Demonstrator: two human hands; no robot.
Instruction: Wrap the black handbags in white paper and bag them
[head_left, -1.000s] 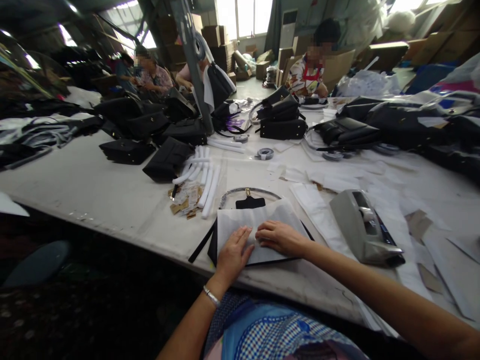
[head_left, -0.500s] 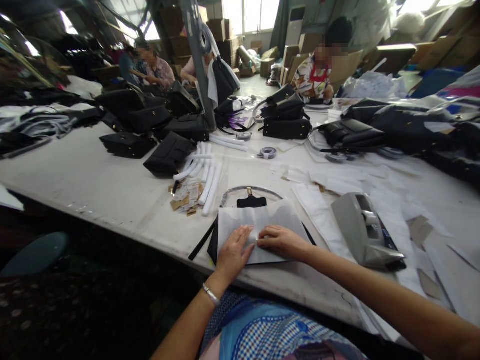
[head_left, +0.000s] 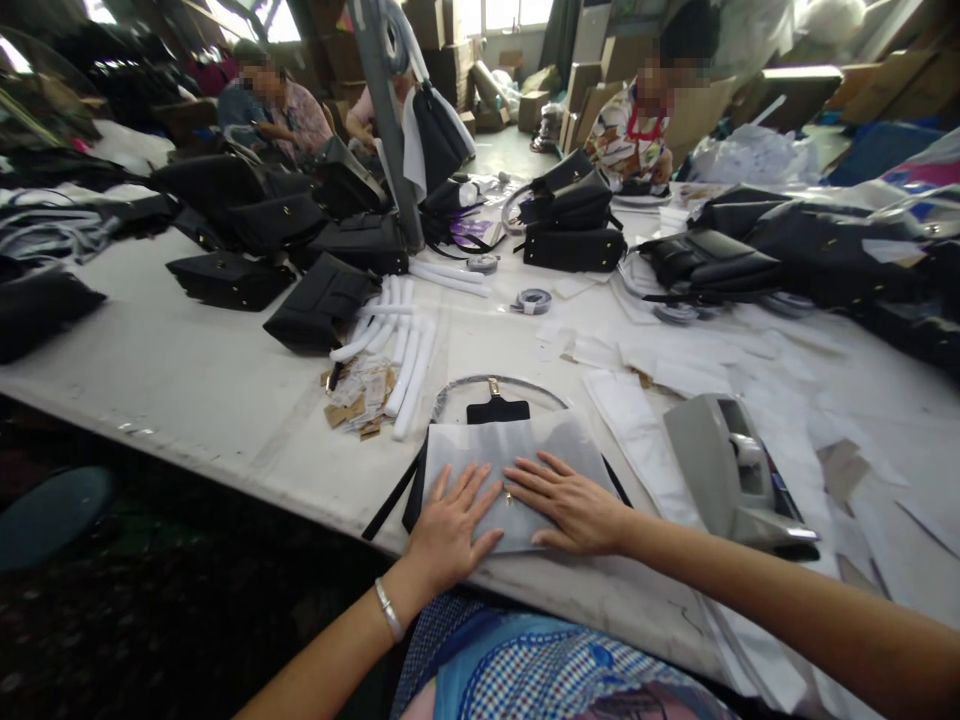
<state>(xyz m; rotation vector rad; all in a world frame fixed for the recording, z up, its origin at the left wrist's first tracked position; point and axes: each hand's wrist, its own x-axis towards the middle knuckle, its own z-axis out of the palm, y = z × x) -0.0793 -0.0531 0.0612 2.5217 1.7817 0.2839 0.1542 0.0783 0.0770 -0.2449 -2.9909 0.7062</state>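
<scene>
You're apparently pressing flat the translucent white rectangular sheet point(head_left: 480, 443), left hand point(head_left: 448, 528) and right hand point(head_left: 576, 508) spread, gripping nothing; next likely calls for even pressure.

Left hand point(head_left: 444, 532), right hand point(head_left: 581, 512), both palm down; fingers point(head_left: 532, 480) spread

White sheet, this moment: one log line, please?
white sheet: over black bag; left hand: spread on sheet; right hand: spread on sheet

Sheet point(head_left: 517, 440) smooth, papery; clasp point(head_left: 493, 388) glossy metal; flap point(head_left: 497, 411) matt
</scene>
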